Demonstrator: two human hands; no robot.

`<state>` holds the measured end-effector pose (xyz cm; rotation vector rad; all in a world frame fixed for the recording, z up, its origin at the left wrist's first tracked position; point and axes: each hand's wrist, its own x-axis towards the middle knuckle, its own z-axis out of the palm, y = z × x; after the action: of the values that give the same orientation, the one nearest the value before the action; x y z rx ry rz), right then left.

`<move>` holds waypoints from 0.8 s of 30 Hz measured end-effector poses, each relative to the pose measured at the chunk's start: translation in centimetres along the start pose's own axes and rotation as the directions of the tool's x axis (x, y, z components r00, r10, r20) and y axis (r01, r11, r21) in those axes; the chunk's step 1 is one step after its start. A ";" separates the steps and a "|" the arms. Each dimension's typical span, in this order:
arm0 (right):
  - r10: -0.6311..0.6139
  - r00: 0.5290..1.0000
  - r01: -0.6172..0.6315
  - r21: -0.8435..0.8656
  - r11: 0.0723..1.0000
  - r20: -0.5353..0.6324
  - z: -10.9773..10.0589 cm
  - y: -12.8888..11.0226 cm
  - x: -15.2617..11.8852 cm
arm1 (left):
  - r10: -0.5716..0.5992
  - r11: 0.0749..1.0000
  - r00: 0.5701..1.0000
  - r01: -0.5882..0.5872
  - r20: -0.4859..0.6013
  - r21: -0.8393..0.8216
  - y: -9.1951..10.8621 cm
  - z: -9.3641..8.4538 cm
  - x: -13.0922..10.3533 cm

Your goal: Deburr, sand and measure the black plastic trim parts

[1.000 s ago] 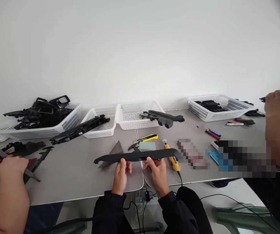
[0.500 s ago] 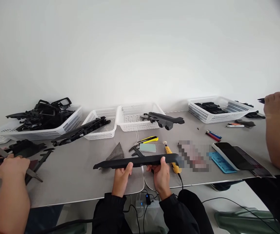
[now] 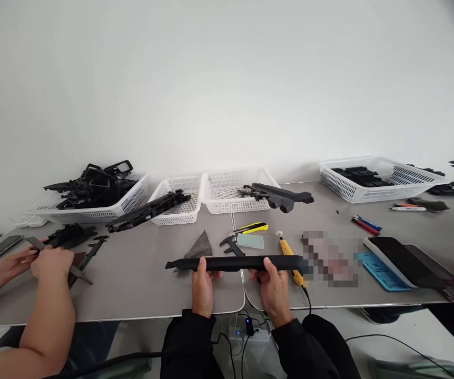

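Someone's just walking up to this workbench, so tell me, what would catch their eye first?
Probably the long black part, held crosswise by the left hand and right hand at lower centre. Next, the heap of black parts in the far-left white basket. The yellow corded tool, partly behind the held part's right end, also stands out.

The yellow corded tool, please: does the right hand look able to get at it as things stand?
Probably not before letting go: the right hand holds the long black part, whose end overlaps the nearby yellow corded tool in this view.
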<state>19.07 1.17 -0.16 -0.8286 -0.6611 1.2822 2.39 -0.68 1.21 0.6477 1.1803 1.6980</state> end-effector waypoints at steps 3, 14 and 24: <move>0.004 0.999 -0.002 0.053 0.999 -0.039 -0.1 0.0 0.1 | 0.046 0.999 0.989 -0.044 -0.144 0.017 -0.4 -0.5 0.3; 0.028 0.999 -0.026 0.053 0.998 -0.041 -0.1 -0.3 0.3 | 0.085 0.995 0.969 -0.095 -0.234 -0.032 0.0 -0.6 0.2; 0.055 0.997 -0.062 0.176 0.982 0.045 -0.1 -0.9 0.2 | 0.062 0.978 0.984 -0.093 -0.170 -0.186 0.1 -1.3 0.5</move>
<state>19.70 1.29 0.48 -0.6823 -0.5483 1.3924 1.04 -0.75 0.69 0.4464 1.0958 1.9343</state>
